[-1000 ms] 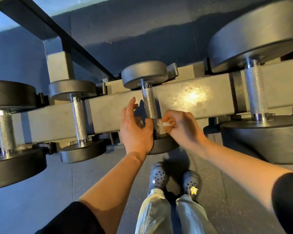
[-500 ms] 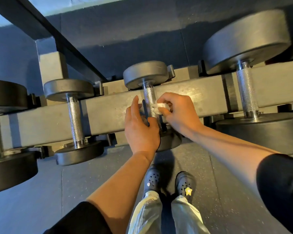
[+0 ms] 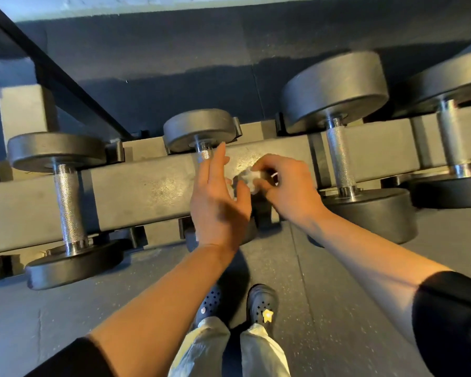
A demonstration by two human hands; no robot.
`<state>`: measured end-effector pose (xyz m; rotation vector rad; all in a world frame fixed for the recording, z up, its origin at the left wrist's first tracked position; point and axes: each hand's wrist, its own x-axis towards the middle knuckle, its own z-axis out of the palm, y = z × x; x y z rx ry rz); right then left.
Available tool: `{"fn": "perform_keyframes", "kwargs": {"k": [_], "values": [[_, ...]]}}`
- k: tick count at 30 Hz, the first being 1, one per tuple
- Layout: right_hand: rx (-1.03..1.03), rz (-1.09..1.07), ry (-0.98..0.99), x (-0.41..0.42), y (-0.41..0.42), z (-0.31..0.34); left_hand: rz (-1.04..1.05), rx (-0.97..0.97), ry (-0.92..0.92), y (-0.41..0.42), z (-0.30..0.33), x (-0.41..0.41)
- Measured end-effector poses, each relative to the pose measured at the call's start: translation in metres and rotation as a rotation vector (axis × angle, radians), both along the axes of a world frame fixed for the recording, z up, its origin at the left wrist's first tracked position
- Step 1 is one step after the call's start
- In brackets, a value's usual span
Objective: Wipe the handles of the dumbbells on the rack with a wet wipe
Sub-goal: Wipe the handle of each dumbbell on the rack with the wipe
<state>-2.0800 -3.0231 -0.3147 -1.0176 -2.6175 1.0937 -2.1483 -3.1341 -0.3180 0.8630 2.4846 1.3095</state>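
Crumpled small, a white wet wipe [image 3: 252,177] is pinched in the curled fingers of the right hand [image 3: 286,186], held in front of the grey rack beam [image 3: 147,191] just right of the small middle dumbbell [image 3: 200,131]. That dumbbell's knurled handle [image 3: 205,155] is mostly hidden behind the left hand [image 3: 218,208], whose fingers are straight and spread, gripping nothing. A second small dumbbell [image 3: 65,208] sits to the left, a larger dumbbell [image 3: 340,148] to the right. Below, dark clogs [image 3: 261,303] stand on speckled flooring.
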Motion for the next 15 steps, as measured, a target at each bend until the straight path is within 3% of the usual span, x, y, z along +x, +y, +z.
{"fn": "perform_keyframes", "kwargs": {"k": [4,8,15], "values": [[0.161,-0.145,0.034,0.022,0.040,0.013,-0.138,-0.048,-0.106,0.028,0.008,0.015],[0.348,-0.219,-0.079,0.052,0.069,0.020,-0.310,-0.085,-0.114,0.045,-0.003,0.033],[0.480,-0.120,-0.085,0.056,0.100,0.029,-0.406,-0.102,-0.231,0.051,-0.024,0.037]]}}
